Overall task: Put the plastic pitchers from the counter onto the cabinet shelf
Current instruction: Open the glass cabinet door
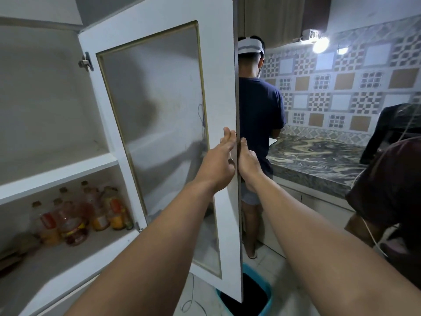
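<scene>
No plastic pitcher is in view. The white cabinet door with a frosted pane stands swung wide open. My left hand lies flat on the door's inner face near its free edge, fingers stretched out and holding nothing. My right hand is at the same edge from the other side, thumb along the rim and fingers hidden behind the door. Inside the cabinet, the upper shelf is bare. The marbled counter runs along the tiled wall at the right.
Several oil bottles stand on the lower shelf. A person in a dark shirt stands at the counter right behind the door. Another person is close at the right edge. A blue bucket sits on the floor below the door.
</scene>
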